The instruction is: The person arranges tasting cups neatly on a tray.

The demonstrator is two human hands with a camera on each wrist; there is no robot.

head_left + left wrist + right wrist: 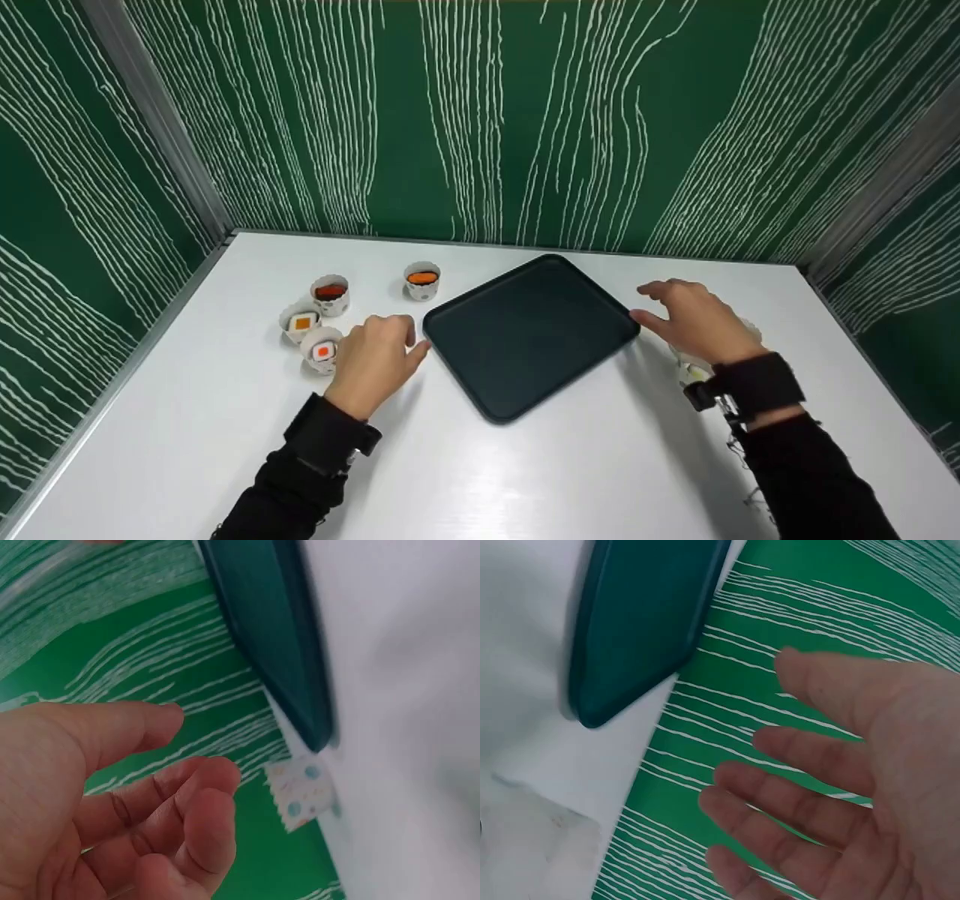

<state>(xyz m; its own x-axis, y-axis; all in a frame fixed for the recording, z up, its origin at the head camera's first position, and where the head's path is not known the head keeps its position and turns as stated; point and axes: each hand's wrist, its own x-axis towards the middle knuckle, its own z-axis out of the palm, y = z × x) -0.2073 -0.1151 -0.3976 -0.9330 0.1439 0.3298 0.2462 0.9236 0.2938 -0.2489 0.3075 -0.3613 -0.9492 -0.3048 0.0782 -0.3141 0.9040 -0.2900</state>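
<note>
Black long sleeves; bare left hand (373, 360) and right hand (694, 319); black wrist straps, loose threads beside the right one.

1 tray (529, 330), 4 sushi cups (324, 349)

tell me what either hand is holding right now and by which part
Nothing is held. The left hand and right hand hover open at opposite corners of the dark tray, with no grip on it.

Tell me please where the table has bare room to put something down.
The dark tray is bare inside. The white table is bare near the camera, between both sleeves, and behind the tray toward the green wall. Left of the tray it is crowded: four paper cups cluster by the left hand.
</note>
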